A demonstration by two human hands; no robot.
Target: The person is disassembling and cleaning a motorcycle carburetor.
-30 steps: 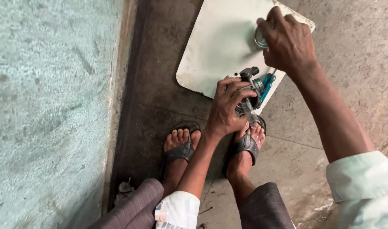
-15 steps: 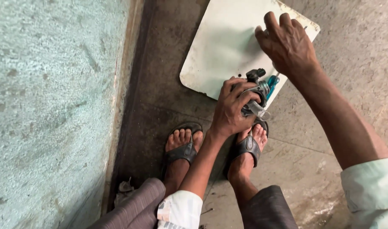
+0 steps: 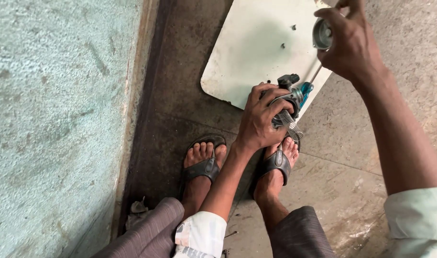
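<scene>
No packages, labels, signs or screens anywhere in view.

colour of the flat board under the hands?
White board, slightly dirty, with a few small dark holes. Seen clearly in the head view.

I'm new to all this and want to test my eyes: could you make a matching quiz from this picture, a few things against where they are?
Things:
1. round metal cap
2. metal part with spring
3. white panel
4. black sandals

Places:
A. flat on the floor
B. on the feet
C. in the right hand
D. in the left hand

Pairs: 1-C, 2-D, 3-A, 4-B
</scene>
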